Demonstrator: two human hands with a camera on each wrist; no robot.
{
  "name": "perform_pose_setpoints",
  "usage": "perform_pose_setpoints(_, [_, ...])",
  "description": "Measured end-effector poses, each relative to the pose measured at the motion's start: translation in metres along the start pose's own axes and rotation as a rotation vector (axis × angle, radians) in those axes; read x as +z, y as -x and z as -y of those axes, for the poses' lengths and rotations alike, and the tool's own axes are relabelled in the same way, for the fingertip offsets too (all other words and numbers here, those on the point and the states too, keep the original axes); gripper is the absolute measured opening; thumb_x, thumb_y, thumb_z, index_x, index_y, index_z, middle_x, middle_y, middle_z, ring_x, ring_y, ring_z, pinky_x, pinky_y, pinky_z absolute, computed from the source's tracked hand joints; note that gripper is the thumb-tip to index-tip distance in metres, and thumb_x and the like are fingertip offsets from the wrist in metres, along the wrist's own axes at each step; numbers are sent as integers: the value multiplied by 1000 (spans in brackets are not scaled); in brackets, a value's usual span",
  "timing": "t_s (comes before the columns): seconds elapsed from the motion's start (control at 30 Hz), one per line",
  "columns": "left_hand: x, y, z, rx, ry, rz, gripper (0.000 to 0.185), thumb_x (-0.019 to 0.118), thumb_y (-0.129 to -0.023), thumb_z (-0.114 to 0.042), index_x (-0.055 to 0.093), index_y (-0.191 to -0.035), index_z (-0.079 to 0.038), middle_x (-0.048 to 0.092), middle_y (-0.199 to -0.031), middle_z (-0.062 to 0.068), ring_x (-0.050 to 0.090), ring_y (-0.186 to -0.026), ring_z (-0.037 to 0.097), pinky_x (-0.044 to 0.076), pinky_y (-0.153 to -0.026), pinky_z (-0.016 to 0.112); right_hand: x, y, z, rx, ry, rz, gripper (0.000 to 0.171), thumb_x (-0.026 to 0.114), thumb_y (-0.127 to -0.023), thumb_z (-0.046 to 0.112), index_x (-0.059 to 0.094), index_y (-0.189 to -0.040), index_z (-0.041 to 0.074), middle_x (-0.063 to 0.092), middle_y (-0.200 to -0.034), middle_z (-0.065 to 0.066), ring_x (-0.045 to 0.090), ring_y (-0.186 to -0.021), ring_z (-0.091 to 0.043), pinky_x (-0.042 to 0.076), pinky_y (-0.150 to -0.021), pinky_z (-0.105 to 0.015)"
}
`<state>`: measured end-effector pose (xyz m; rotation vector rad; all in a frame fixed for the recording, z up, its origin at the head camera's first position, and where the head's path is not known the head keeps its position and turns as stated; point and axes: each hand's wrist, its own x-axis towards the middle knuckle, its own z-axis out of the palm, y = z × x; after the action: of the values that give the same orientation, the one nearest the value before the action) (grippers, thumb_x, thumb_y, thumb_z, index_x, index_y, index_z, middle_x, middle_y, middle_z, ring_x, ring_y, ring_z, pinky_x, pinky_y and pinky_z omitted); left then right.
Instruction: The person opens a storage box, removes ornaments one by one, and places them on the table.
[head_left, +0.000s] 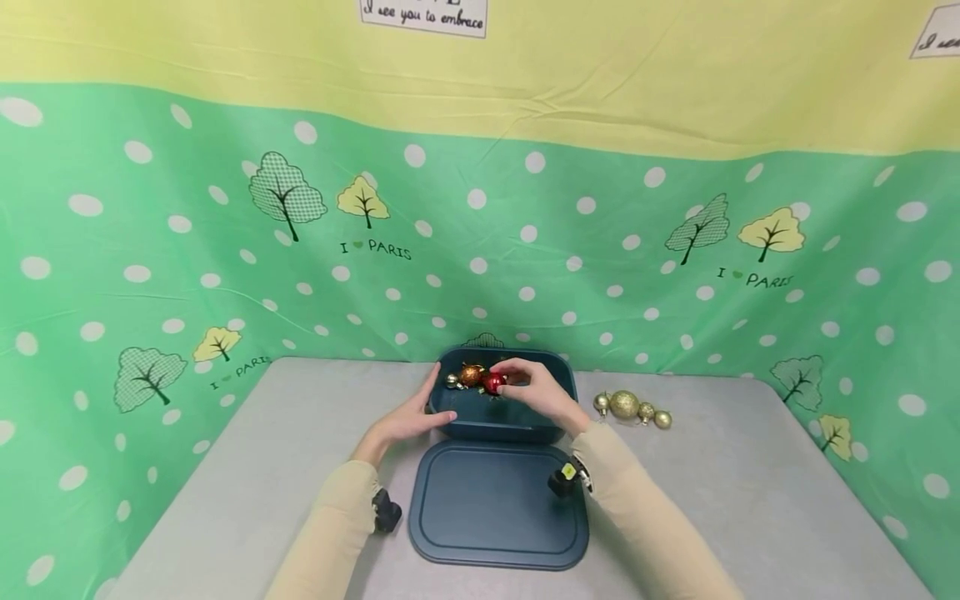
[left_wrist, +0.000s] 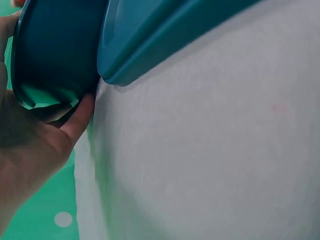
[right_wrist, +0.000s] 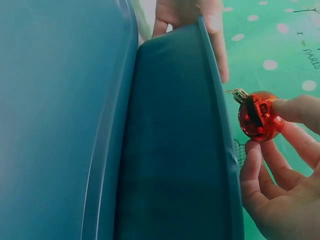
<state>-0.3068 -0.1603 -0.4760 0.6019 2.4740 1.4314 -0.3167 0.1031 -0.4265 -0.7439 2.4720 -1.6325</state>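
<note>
My right hand [head_left: 542,393] pinches a shiny red Christmas bauble [right_wrist: 257,116] with a gold cap between thumb and fingers, over the dark blue box [head_left: 502,433]. In the head view, an orange glittery bauble [head_left: 471,375] and a small pale gold bauble [head_left: 452,380] appear to its left, within the box's outline. My left hand [head_left: 405,419] is spread around the box's left side, straight fingers along the side wall and thumb against the front. In the left wrist view, that thumb [left_wrist: 80,117] touches the box wall. The box's inside is partly hidden by my right hand.
A matching blue lid [head_left: 498,504] lies flat on the grey table [head_left: 720,500], right in front of the box. To the box's right sit several gold baubles [head_left: 624,405] in a row. A green, dotted cloth [head_left: 480,283] hangs close behind the box.
</note>
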Motion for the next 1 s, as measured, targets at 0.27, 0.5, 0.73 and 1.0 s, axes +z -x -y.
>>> perform_pose_setpoints(0.27, [-1,0,-1,-23,-14,1,98,64,-93,-36,-8,-155,-12,-8,-160,15,2,-143,41,11,-112,57,-18,21,11,-35,21,-1,33,65,-90,1,61,-122,-6,62,-119,-18,59,-100,-34,50,-84,-43])
perform_pose_setpoints(0.5, [-2,0,-1,-26,-52,-1,98,65,-93,-35,-7,-155,-12,-6,-159,16,7,-142,42,14,-112,57,-31,34,5,-20,40,21,33,64,-92,3,60,-124,-3,60,-119,-19,58,-102,-35,50,-83,-41])
perform_pose_setpoints(0.73, [-3,-3,0,-13,-59,14,100,64,-92,-35,-11,-154,-9,-9,-159,19,3,-142,44,13,-111,58,-46,47,4,-14,71,19,31,64,-93,7,62,-124,1,60,-118,-16,57,-99,-34,51,-74,-34])
perform_pose_setpoints(1.0, [-5,-4,2,-39,-53,14,104,65,-90,-39,-12,-154,-12,-11,-159,15,7,-142,43,16,-111,58,-59,59,-5,-10,95,-7,34,66,-91,6,61,-123,-3,62,-116,-17,59,-98,-31,50,-75,-33])
